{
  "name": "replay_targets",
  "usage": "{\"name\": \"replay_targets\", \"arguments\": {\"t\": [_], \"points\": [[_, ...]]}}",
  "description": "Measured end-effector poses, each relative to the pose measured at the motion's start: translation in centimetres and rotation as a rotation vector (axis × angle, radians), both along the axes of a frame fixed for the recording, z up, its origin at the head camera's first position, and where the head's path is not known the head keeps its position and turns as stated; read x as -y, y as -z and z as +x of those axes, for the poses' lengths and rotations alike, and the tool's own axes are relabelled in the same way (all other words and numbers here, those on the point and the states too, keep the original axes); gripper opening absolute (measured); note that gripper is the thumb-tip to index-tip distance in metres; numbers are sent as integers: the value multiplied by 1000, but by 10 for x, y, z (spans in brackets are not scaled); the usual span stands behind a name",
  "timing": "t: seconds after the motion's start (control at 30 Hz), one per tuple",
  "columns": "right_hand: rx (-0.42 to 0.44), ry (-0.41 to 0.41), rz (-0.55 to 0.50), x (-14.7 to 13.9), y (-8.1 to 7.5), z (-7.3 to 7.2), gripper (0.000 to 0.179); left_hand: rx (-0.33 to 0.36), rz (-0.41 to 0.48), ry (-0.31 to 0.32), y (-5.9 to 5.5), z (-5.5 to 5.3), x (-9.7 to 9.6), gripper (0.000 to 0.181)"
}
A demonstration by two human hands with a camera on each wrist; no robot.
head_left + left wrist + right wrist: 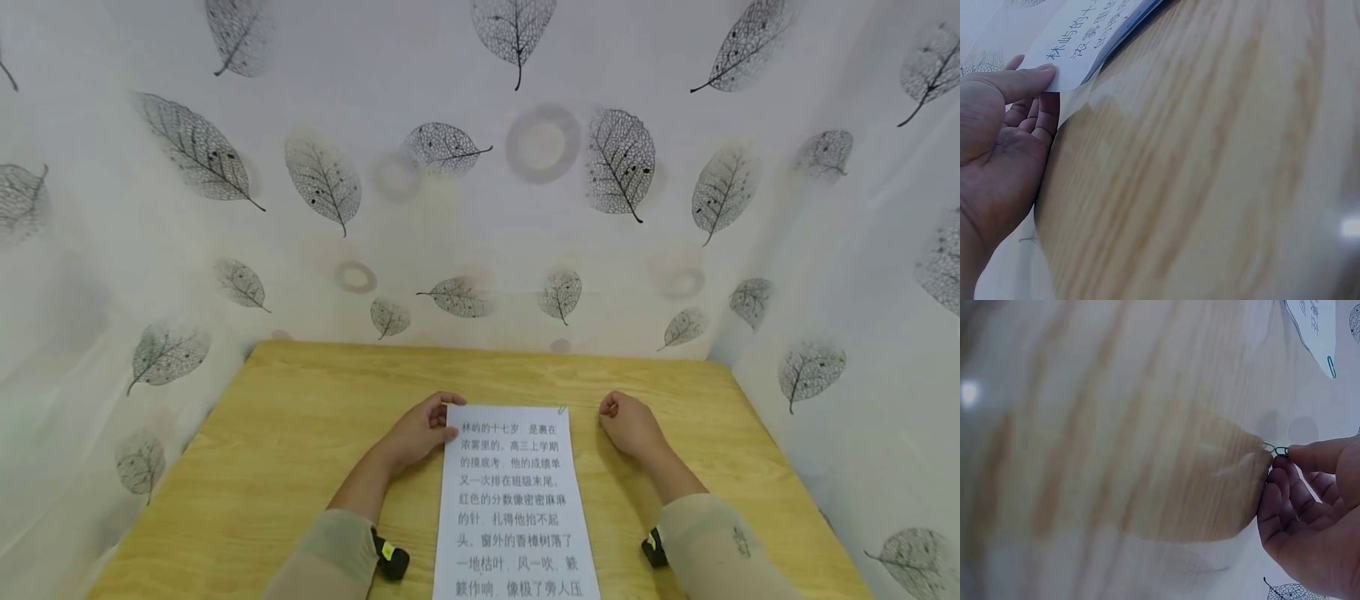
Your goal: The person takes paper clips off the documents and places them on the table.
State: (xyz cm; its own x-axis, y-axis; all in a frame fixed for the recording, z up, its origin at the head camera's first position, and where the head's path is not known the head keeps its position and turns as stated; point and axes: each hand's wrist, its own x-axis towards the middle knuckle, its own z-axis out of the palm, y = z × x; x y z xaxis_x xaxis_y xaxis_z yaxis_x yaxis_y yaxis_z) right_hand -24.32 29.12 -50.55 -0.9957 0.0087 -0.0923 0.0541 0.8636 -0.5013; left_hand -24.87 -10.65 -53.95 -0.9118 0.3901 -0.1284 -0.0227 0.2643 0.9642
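A long white sheet of paper (510, 517) printed with Chinese characters lies on the wooden table, running off the bottom of the head view. My left hand (422, 432) pinches its top left corner. In the left wrist view the thumb (1035, 80) lies on the printed face, with the other fingers behind. One green paper clip (1331, 366) sits on the sheet's top right corner. To the right of the sheet, my right hand (628, 423) pinches another green paper clip (1282, 451) between thumb and forefinger, its end sticking out past the fingertips.
The yellow wood-grain table (315, 392) ends at a back edge just beyond both hands. A pale curtain (480, 242) with a leaf print hangs behind the table and along both sides. Dark wrist cameras sit at both cuffs.
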Motion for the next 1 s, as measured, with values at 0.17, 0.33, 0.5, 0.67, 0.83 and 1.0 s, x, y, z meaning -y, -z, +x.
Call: {"name": "replay_targets", "arguments": {"t": [0.17, 0.33, 0.5, 0.67, 0.83, 1.0], "points": [[26, -2, -25, -2, 3, 0, 10, -4, -7, 2, 1, 1, 1, 46], [67, -25, -41, -7, 1, -6, 12, -2, -11, -6, 0, -1, 0, 47], [87, -70, -20, -10, -4, -10, 11, 3, 6, -5, -1, 0, -2, 46], [92, -70, -19, -12, -3, -11, 12, 10, 11, -8, -1, 1, -2, 45], [77, -35, -70, -13, -2, -9, 15, 7, 12, -13, -2, 1, -2, 45], [67, 3, -116, -15, 0, -5, 17, 8, 7, -9, -1, 2, -3, 46]]}}
